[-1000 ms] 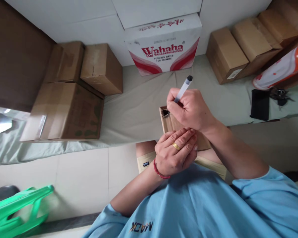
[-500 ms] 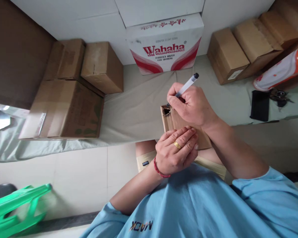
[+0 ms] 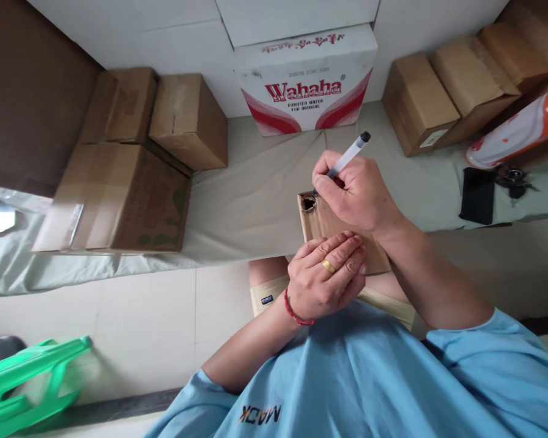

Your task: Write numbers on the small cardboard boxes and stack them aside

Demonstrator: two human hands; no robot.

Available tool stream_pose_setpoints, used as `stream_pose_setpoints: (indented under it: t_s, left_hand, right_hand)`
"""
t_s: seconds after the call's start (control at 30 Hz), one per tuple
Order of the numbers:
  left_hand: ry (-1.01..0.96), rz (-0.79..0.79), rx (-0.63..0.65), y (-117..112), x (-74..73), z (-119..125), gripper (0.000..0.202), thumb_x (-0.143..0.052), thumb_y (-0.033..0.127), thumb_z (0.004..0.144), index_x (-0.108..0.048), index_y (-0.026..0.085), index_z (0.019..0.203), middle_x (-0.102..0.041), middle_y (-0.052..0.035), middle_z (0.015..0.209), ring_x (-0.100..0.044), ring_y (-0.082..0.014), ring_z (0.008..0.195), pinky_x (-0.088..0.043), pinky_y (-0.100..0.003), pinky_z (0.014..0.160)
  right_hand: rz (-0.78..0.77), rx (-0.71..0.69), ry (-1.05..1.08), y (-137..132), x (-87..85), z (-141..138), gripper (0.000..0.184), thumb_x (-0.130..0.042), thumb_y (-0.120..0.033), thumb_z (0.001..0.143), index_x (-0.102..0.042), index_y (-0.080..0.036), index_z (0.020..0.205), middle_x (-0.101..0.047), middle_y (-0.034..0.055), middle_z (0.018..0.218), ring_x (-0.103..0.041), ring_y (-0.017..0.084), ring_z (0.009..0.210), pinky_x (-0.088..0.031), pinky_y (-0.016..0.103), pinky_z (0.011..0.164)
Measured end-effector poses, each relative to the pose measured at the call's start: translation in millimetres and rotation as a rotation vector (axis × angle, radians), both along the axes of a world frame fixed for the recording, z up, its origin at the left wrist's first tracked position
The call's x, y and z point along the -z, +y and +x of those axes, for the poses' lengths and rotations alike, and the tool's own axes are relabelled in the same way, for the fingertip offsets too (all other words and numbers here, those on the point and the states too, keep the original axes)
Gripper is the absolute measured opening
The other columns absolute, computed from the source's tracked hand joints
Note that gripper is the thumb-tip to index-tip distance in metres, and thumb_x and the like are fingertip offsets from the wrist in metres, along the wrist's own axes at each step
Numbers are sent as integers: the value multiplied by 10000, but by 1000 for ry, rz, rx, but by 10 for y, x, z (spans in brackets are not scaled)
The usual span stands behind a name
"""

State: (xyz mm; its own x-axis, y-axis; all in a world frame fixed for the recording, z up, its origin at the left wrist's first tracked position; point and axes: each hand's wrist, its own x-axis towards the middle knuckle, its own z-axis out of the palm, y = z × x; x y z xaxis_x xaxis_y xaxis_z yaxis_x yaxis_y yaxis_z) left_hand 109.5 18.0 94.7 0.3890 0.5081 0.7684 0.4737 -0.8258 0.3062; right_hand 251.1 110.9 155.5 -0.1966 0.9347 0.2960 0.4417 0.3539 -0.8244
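A flat brown cardboard box (image 3: 319, 226) rests by my lap at the edge of the cloth-covered surface. A ragged dark hole (image 3: 308, 203) is torn in its upper left corner. My right hand (image 3: 354, 188) grips a pen (image 3: 349, 155) with a clear barrel and dark end; its lower tip meets the cardboard at the hole's right rim, partly hidden by my fingers. Across the lower part of the box lies my left hand (image 3: 326, 271), fingers together and slightly bent, holding it steady. That hand's thumb and palm are mostly hidden.
Brown cartons (image 3: 114, 194) stand at the left, more cartons (image 3: 420, 100) at the right. A white and red Wahaha carton (image 3: 308, 91) is at the back. A black phone (image 3: 477, 194) and keys (image 3: 515, 177) lie at the right. A green plastic stool (image 3: 41, 371) is on the floor.
The pen and my right hand have shifted very slightly right and up in the picture. Both hands keep their hold; the hole looks much the same.
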Motion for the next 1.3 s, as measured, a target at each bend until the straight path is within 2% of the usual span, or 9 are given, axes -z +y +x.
stream_pose_setpoints:
  t_s: [0.33, 0.73, 1.0, 1.1, 1.23, 1.3]
  left_hand:
    - [-24, 11, 12, 5, 22, 17, 195, -714, 188, 977, -781, 148, 1155, -869, -70, 1131, -830, -203, 1114, -602, -308, 971]
    - [-15, 16, 2, 4, 19, 16, 186, -690, 204, 997, -789, 161, 1148, -869, -67, 1130, -828, -200, 1118, -602, -309, 968]
    - [-25, 11, 7, 0, 24, 20, 198, -705, 196, 984, -790, 164, 1160, -867, -70, 1138, -825, -200, 1125, -599, -307, 983]
    - [-27, 8, 11, 0, 34, 23, 201, -706, 197, 985, -787, 158, 1164, -866, -74, 1144, -822, -201, 1133, -595, -307, 981]
    - [-10, -1, 21, 0, 16, 9, 213, -698, 297, 1020, -777, 162, 1165, -864, -76, 1152, -820, -208, 1129, -590, -324, 959]
    - [23, -25, 36, -5, -24, -16, 283, -700, 390, 1023, -769, 168, 1184, -858, -85, 1173, -811, -220, 1149, -583, -338, 969]
  right_hand:
    - [20, 37, -6, -24, -7, -2, 199, -573, -188, 903, -510, -230, 718, -438, -54, 589, -364, 119, 587, -318, 296, 640]
    - [25, -57, -38, -10, -3, 17, 199, -577, -218, 890, -497, -233, 709, -428, -58, 575, -358, 121, 597, -307, 290, 629]
    - [43, -5, -9, -20, -1, 16, 212, -566, -184, 890, -490, -233, 698, -444, -58, 580, -364, 114, 579, -322, 292, 629]
    - [51, -30, -3, -32, -10, 18, 216, -568, -181, 898, -496, -230, 700, -452, -59, 583, -369, 109, 570, -330, 293, 628]
    - [68, -24, 28, -58, 19, 11, 233, -605, -240, 942, -515, -234, 727, -463, -53, 601, -394, 115, 580, -340, 299, 635]
    - [65, 48, 107, -55, 105, 59, 203, -565, -343, 1027, -567, -242, 851, -560, -26, 709, -445, 131, 627, -351, 304, 642]
